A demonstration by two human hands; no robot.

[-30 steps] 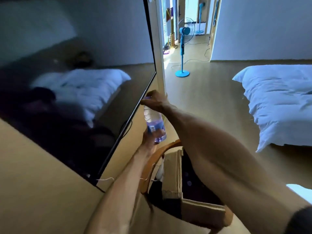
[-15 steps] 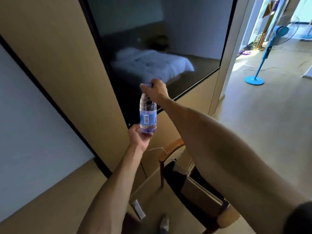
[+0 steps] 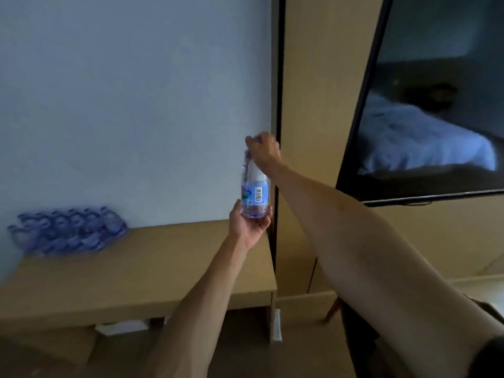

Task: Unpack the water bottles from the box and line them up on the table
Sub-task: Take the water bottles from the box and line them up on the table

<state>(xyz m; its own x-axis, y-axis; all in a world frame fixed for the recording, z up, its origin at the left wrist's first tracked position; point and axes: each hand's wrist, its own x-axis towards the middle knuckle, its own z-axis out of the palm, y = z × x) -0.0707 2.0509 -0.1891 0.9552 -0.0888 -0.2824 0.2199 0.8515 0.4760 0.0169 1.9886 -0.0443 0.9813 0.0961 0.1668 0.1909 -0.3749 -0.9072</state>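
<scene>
While the bottle [image 3: 255, 186] hangs in the air above the right end of the counter [image 3: 141, 271], the main risk is the landing: the row of bottles [image 3: 68, 230] stands far off at the left rear by the wall, blurred, and a hasty set-down beside it could knock a neighbour and topple several. Slip is possible too, since the grip is split between two ends. Left hand [image 3: 249, 225]: palm up, fingers cupped round the base. Right hand [image 3: 263, 151]: reaching over from above, fingers closed on the cap and neck. Both forearms extended well forward, bottle upright between the hands. Box not in view. A dark screen [image 3: 436, 105] hangs at right.
</scene>
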